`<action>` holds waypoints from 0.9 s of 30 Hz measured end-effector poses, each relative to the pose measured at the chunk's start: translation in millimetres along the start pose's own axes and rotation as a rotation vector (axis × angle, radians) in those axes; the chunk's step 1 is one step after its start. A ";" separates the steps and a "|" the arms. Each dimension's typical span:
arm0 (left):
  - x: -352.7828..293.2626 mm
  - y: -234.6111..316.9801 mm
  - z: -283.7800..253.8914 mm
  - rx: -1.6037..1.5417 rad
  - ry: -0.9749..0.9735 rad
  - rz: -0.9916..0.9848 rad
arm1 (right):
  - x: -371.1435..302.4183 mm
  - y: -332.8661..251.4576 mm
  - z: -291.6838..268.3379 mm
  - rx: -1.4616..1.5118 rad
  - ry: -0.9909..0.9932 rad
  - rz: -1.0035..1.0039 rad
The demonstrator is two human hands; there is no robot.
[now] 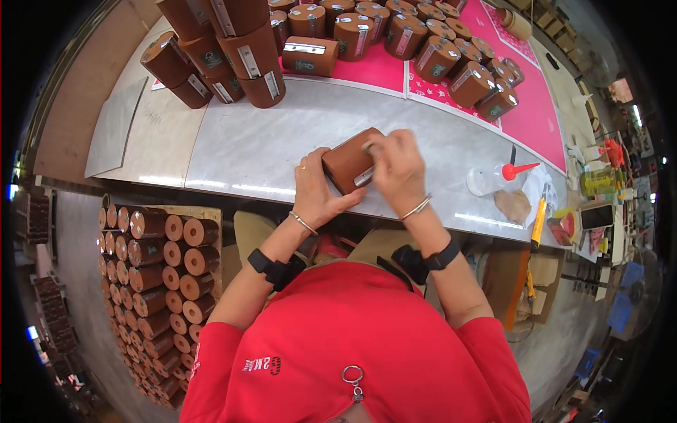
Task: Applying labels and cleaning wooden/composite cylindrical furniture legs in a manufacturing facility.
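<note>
Cylinder (pixel 347 158) with silver strip (pixel 364 177), left fingers (pixel 306 169) clasping it, right fingers (pixel 384 149) bent, grip unclear, green-printed cylinders (pixel 436 59) beyond

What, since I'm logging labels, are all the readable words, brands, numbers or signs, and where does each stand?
Red shirt: white and dark lettering on the front; I won't copy it out.
Stacked brown cylinders: small printed marks, not copied either.
Brown cylinder beside the stack: green mark, too small to read.
Held brown cylinder: none visible.
</note>
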State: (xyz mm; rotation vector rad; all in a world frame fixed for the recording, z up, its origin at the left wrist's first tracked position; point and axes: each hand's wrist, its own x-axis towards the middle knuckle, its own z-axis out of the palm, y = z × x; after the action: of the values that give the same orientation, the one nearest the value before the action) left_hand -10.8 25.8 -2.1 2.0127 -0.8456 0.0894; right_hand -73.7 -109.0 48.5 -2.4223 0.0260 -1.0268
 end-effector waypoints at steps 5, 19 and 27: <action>-5.0 7.0 2.7 0.101 0.054 0.267 | -0.3 -5.5 1.1 0.041 -0.112 -0.195; 6.9 0.9 -9.1 0.181 0.078 0.246 | 6.0 2.3 -4.6 -0.087 -0.047 0.009; -3.2 1.9 1.8 0.103 0.106 0.273 | 9.9 -4.7 1.8 -0.050 -0.100 -0.198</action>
State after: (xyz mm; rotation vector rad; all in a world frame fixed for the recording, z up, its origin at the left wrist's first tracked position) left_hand -14.8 25.4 -2.9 1.9568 -1.0613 0.3974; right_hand -66.3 -106.2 56.2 -2.5580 -0.2291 -0.9973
